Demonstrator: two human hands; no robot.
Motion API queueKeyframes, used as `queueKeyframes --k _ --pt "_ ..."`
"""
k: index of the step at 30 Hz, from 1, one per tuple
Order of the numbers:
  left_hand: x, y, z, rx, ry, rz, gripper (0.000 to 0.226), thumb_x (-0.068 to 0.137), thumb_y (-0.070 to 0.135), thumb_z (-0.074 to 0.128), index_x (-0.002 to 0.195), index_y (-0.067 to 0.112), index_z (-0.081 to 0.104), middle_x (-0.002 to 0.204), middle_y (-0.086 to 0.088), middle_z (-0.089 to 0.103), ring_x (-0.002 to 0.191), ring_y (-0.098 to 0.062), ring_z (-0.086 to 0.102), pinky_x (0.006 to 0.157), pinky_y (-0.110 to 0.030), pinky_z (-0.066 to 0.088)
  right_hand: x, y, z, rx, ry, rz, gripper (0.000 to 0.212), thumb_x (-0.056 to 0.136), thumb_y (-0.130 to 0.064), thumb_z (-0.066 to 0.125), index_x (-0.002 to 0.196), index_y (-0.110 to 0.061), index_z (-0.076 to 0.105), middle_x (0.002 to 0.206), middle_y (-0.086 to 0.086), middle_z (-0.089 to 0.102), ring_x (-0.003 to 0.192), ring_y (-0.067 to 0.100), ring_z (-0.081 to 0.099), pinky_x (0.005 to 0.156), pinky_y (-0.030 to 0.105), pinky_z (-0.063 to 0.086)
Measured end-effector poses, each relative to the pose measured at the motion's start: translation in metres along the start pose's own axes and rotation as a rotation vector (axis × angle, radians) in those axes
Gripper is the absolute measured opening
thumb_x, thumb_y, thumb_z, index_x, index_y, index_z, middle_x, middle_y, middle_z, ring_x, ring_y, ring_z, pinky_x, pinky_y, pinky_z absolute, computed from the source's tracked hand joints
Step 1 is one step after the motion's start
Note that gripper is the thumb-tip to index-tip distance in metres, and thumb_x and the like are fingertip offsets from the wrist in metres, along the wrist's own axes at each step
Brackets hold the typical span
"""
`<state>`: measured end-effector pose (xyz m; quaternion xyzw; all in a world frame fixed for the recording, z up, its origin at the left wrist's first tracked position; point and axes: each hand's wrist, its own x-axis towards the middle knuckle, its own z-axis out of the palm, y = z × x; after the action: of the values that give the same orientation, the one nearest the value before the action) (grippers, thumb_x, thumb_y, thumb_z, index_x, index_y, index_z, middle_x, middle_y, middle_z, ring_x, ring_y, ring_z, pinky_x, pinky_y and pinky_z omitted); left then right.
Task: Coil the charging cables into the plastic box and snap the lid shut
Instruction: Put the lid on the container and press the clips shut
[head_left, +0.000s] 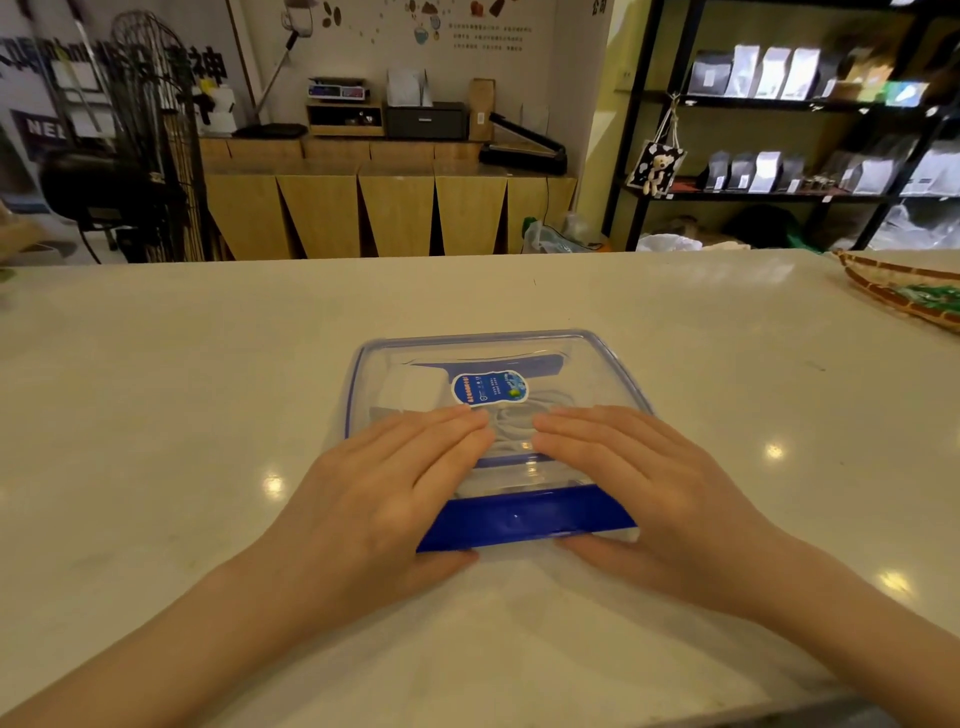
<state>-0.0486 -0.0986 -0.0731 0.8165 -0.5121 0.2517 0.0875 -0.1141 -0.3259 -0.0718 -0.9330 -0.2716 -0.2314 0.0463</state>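
A clear plastic box (613, 364) with blue trim sits in the middle of the white counter, its clear lid (566, 349) resting on top with a blue sticker (489, 387). White coiled cables (511, 423) and a white charger block (413, 389) show through the lid. The blue front latch flap (524, 517) faces me. My left hand (384, 483) lies flat on the lid's near left part, thumb under the front edge. My right hand (654, 483) lies flat on the near right part, thumb likewise at the front.
A woven basket (904, 293) with green packets stands at the counter's far right edge. Beyond the counter are wooden cabinets, a fan at the left and black shelves with bags at the right.
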Motion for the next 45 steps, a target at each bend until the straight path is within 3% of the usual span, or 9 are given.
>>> queueKeyframes --k 3,8,21,25,29,32,37,41,45 --pt "0.002 -0.003 -0.008 -0.173 -0.006 -0.050 0.060 0.070 0.045 0.060 0.119 0.010 0.057 0.123 -0.004 0.061 0.114 -0.014 0.055 0.095 -0.026 0.042 0.000 0.004 -0.011 0.129 -0.045 0.021 0.053 0.082 -0.041 0.055 0.128 -0.017 0.047 0.133 -0.008 0.048 0.125 0.006 0.042 0.106 0.019 0.030" --pt "0.011 -0.013 -0.013 -0.426 0.010 -0.123 0.047 0.077 0.047 0.056 0.111 0.016 0.063 0.115 0.006 0.064 0.110 -0.002 0.055 0.094 -0.020 0.045 0.006 0.009 -0.013 0.333 0.029 0.070 0.039 0.088 -0.032 0.047 0.122 -0.016 0.055 0.125 -0.011 0.056 0.121 0.002 0.047 0.099 0.019 0.039" --pt "0.016 -0.018 -0.017 -0.441 -0.027 -0.090 0.042 0.077 0.047 0.055 0.106 0.019 0.066 0.110 0.013 0.060 0.108 0.006 0.053 0.092 -0.011 0.042 0.008 0.014 -0.010 0.358 0.070 0.022 0.033 0.091 -0.028 0.045 0.115 -0.013 0.062 0.117 -0.007 0.063 0.115 0.003 0.052 0.097 0.017 0.041" --pt "0.019 -0.023 -0.019 -0.454 -0.043 -0.095 0.044 0.073 0.052 0.058 0.103 0.022 0.068 0.107 0.010 0.068 0.101 0.003 0.060 0.087 -0.015 0.047 0.016 0.020 -0.019 0.465 0.004 0.050 0.032 0.085 -0.033 0.053 0.110 -0.018 0.065 0.112 -0.010 0.067 0.110 0.003 0.056 0.090 0.015 0.045" --pt "0.038 -0.031 -0.025 -0.639 -0.128 -0.178 0.040 0.074 0.057 0.052 0.097 0.029 0.069 0.093 0.016 0.068 0.094 0.000 0.059 0.073 -0.008 0.048 0.044 0.029 -0.034 0.725 -0.156 0.264 0.027 0.077 -0.043 0.056 0.095 -0.029 0.070 0.094 -0.015 0.071 0.099 0.005 0.060 0.078 0.019 0.051" --pt "0.059 -0.040 -0.016 -0.570 -0.102 -0.242 0.033 0.077 0.049 0.055 0.099 0.027 0.068 0.087 0.017 0.063 0.087 0.001 0.058 0.071 -0.010 0.048 0.070 0.042 -0.025 0.644 -0.107 0.328 0.015 0.081 -0.028 0.060 0.094 -0.027 0.069 0.089 -0.017 0.067 0.092 0.003 0.058 0.079 0.018 0.047" --pt "0.088 -0.067 0.006 -0.428 -0.061 -0.439 0.026 0.079 0.027 0.064 0.105 0.021 0.065 0.104 0.000 0.067 0.090 -0.006 0.054 0.076 -0.019 0.045 0.109 0.070 0.003 0.453 -0.121 0.344 0.023 0.086 -0.024 0.058 0.109 -0.022 0.062 0.108 -0.006 0.062 0.096 0.005 0.049 0.080 0.018 0.037" --pt "0.098 -0.088 0.020 -0.452 -0.267 -0.659 0.042 0.076 0.047 0.060 0.112 0.025 0.060 0.118 0.002 0.061 0.101 -0.009 0.050 0.081 -0.025 0.039 0.119 0.087 0.013 0.482 -0.336 0.424 0.039 0.088 -0.041 0.049 0.122 -0.023 0.051 0.123 0.001 0.058 0.103 0.011 0.051 0.081 0.019 0.040" --pt "0.099 -0.097 0.020 -0.699 -0.591 -0.858 0.050 0.074 0.058 0.051 0.101 0.020 0.067 0.101 -0.002 0.068 0.090 -0.019 0.064 0.076 -0.030 0.050 0.120 0.092 0.015 0.443 -0.531 0.490 0.051 0.088 -0.054 0.036 0.111 -0.016 0.060 0.114 0.007 0.062 0.101 0.023 0.055 0.090 0.037 0.043"
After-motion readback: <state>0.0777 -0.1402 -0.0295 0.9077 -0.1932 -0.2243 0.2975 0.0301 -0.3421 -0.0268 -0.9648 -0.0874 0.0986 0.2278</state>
